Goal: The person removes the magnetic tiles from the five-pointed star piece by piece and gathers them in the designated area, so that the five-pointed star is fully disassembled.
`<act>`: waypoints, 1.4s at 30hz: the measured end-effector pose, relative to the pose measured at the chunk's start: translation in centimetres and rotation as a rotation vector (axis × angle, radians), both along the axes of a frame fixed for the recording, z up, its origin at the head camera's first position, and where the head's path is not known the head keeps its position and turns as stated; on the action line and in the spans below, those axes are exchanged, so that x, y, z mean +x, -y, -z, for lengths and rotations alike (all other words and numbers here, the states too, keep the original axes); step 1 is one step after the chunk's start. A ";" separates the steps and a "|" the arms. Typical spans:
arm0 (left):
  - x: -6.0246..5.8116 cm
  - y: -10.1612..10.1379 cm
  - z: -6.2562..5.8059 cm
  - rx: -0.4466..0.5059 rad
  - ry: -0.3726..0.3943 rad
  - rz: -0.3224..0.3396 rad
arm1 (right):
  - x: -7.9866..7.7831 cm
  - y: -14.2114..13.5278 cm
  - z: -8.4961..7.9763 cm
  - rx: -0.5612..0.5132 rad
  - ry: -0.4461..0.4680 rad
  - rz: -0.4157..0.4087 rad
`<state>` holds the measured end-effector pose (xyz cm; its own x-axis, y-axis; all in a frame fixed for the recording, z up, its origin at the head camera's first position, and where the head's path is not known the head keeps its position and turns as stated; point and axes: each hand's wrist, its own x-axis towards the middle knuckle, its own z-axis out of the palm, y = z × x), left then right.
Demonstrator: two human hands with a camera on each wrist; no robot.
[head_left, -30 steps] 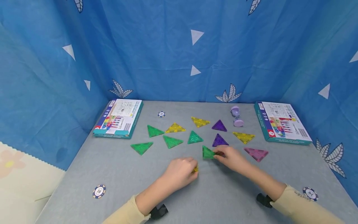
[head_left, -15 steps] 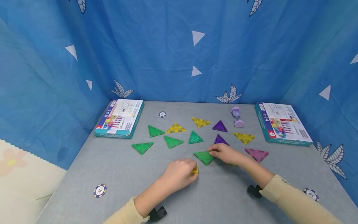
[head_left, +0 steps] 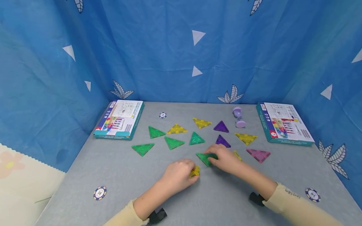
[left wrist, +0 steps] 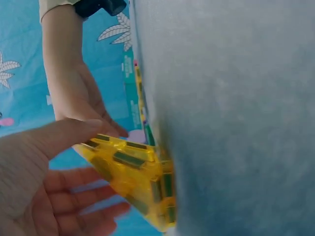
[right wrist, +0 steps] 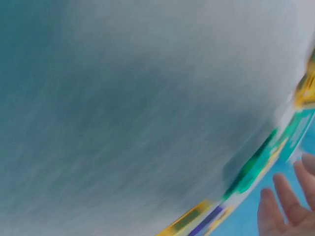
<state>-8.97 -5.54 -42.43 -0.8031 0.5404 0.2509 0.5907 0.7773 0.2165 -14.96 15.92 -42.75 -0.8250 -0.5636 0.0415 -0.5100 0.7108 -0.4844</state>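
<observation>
My left hand [head_left: 179, 175] grips joined yellow magnetic tiles [left wrist: 133, 182], its thumb on their upper edge. They stand tilted up on the grey table. Just to the right, a green triangular magnetic tile [head_left: 202, 157] lies near flat, partly covered by my right hand [head_left: 224, 158]. In the right wrist view that hand's fingers [right wrist: 288, 204] look extended beside the blurred green tile. Behind the right hand sit a purple triangle [head_left: 222, 141] and a mostly covered yellow tile [head_left: 237, 155]. A smaller green triangle [head_left: 196, 138] lies farther back.
More triangles spread across the table, among them green [head_left: 142, 149], yellow [head_left: 246, 138] and pink [head_left: 258, 155] ones. Flat boxes stand at the back left [head_left: 120, 119] and back right [head_left: 285, 124]. A purple hourglass [head_left: 238, 117] and several poker chips [head_left: 100, 193] lie around.
The right hand brought the green tile leftward and laid it down, then shifted left over it. A yellow tile behind that hand came into view. The left hand barely moved.
</observation>
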 end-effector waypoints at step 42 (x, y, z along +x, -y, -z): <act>2.1 0.8 -1.1 -0.056 0.224 -0.066 | -1.8 6.1 -1.0 -0.518 0.528 0.164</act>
